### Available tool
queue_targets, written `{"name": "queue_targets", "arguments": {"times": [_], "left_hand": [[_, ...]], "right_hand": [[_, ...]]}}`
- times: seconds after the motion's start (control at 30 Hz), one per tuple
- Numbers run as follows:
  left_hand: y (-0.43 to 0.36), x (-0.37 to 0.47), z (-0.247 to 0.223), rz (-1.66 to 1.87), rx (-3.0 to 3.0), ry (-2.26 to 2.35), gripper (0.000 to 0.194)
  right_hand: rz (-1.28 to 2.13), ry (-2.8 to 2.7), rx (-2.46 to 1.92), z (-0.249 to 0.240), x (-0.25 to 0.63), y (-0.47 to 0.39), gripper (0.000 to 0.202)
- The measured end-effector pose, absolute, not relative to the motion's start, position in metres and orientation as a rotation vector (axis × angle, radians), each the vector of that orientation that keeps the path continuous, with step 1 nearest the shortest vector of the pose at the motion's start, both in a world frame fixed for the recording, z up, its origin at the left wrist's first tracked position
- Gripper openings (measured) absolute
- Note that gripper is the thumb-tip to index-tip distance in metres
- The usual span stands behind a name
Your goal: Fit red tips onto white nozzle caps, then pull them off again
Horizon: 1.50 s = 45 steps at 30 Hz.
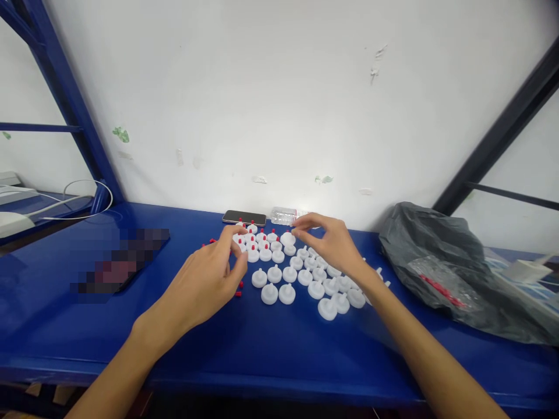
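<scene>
Many white round caps with short spouts (269, 294) stand on the blue table (262, 343). Toward the back left, several carry red tips (265, 247). My left hand (205, 279) hovers beside the red-tipped caps, thumb and index finger curved and apart, with nothing visible between them. Loose red pieces (238, 294) lie partly hidden behind it. My right hand (327, 240) reaches over the caps from the right. Its thumb and index finger pinch close together beside a white cap (287, 238) with a red tip; whatever is between them is too small to tell.
A phone (244, 218) and a clear plastic bottle (283, 216) lie by the wall. On the right is a dark plastic bag (402, 250), with a clear bag of red pieces (443, 290) on it. A dark, pixelated flat object (124, 265) lies at left.
</scene>
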<state>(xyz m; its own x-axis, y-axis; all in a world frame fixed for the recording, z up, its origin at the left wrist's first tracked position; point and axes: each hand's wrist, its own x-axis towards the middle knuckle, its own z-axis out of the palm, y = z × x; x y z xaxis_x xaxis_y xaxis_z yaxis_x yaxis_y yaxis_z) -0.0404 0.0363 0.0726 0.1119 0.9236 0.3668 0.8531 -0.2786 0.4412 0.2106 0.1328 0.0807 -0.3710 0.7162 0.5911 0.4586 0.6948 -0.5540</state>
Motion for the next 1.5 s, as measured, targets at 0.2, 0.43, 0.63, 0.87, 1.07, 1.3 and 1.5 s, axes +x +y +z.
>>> {"name": "queue_targets", "arguments": {"times": [0.2,0.43,0.63,0.87,1.07,1.3,1.5], "left_hand": [[0.036,-0.038,0.068,0.838,2.451,1.702,0.053],[0.034,-0.036,0.076,0.835,2.350,1.592,0.026],[0.033,-0.038,0.082,0.904,2.105,1.617,0.045],[0.030,-0.028,0.073,0.858,2.035,1.532,0.052],[0.030,-0.029,0.077,0.936,2.146,1.650,0.040],[0.029,-0.031,0.075,0.853,2.323,1.659,0.028],[0.027,-0.030,0.072,0.791,2.389,1.670,0.031]], "right_hand": [[1.004,-1.970,-0.562,0.082,0.184,0.105,0.014],[1.028,-1.953,-0.523,0.073,0.172,0.096,0.018],[0.732,-2.119,-0.459,0.062,0.164,0.091,0.048],[0.322,-2.227,-0.387,0.051,0.160,0.081,0.017],[0.245,-2.271,-0.464,0.056,0.170,0.085,0.031],[0.222,-2.256,-0.417,0.054,0.168,0.087,0.049],[0.305,-2.264,-0.443,0.055,0.167,0.084,0.042]]}}
